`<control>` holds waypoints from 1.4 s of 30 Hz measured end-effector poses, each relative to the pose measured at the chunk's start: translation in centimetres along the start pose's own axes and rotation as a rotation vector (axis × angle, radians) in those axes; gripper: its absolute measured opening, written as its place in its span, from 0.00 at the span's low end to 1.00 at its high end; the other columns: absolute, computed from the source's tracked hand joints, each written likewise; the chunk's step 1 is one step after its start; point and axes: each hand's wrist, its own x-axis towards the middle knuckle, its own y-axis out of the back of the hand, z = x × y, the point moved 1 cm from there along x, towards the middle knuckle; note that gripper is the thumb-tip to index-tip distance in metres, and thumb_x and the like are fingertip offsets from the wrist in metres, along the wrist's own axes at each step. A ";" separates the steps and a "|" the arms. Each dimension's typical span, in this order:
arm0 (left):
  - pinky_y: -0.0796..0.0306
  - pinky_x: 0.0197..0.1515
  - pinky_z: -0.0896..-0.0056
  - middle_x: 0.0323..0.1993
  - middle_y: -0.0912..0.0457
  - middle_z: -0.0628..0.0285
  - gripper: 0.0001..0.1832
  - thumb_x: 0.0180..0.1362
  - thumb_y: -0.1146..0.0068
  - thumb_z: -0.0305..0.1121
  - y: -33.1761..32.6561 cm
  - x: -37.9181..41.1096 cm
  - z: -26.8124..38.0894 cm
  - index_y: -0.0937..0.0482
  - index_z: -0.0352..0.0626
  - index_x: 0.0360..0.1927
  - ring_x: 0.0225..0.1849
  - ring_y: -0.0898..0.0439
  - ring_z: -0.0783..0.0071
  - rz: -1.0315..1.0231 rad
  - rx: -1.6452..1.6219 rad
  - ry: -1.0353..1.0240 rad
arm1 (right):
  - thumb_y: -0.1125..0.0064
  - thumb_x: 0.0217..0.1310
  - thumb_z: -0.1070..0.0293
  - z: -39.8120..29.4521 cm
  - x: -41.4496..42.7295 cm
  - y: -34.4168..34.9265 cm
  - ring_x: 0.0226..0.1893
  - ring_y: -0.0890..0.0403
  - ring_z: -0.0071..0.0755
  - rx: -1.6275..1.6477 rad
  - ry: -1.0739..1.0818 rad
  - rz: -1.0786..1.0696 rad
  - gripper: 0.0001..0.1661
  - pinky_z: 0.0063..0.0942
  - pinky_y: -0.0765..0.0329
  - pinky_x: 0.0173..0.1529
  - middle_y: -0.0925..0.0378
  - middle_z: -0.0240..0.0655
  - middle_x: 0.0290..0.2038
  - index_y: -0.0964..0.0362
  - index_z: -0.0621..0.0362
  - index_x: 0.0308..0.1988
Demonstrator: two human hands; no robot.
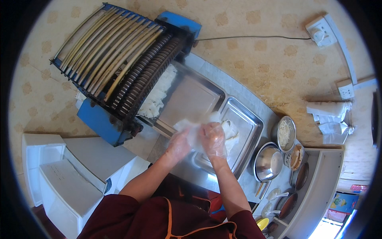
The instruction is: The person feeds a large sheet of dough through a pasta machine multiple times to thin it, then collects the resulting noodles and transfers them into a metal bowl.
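My left hand (180,144) and my right hand (213,139) both wear clear plastic gloves. Between them they grip a soft white food sheet (195,140), blurred, over the near edges of two steel trays. Beyond my left hand is a rectangular steel tray (191,95), with a pile of white sheet-like food (159,92) at its far left, beside the rollers of a machine. More folded white food (230,134) lies just right of my right hand in a second steel tray (252,131).
A blue-framed machine (119,56) with metal tubes and ridged rollers stands at upper left. To the right are a steel bowl (268,162), a bowl of pale shreds (285,134) and a patterned bowl (296,156). White foam boxes (70,185) sit at lower left; plastic bags (331,119) hang on the wall.
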 end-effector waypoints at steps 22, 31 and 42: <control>0.30 0.66 0.54 0.57 0.22 0.53 0.18 0.74 0.53 0.38 -0.5 -0.2 0.3 0.29 0.36 0.60 0.59 0.22 0.60 0.121 -0.003 0.026 | 0.34 0.55 0.71 1.7 -1.4 0.6 0.32 0.16 0.41 0.140 -0.394 -0.033 0.06 0.32 0.20 0.39 0.17 0.41 0.32 0.16 0.59 0.34; 0.31 0.66 0.56 0.56 0.22 0.54 0.18 0.73 0.52 0.38 0.2 0.2 -0.3 0.29 0.38 0.59 0.60 0.23 0.61 0.015 -0.035 -0.007 | 0.33 0.52 0.73 0.0 -0.1 0.2 0.38 0.19 0.49 0.097 -0.112 0.017 0.07 0.41 0.20 0.42 0.21 0.44 0.35 0.19 0.60 0.34; 0.26 0.58 0.58 0.51 0.20 0.57 0.16 0.73 0.50 0.36 0.1 0.2 -0.7 0.27 0.36 0.56 0.52 0.20 0.65 0.086 0.052 -0.032 | 0.36 0.46 0.79 0.2 -0.3 -1.4 0.33 0.20 0.48 -0.028 0.028 0.091 0.05 0.42 0.20 0.37 0.22 0.42 0.30 0.23 0.59 0.26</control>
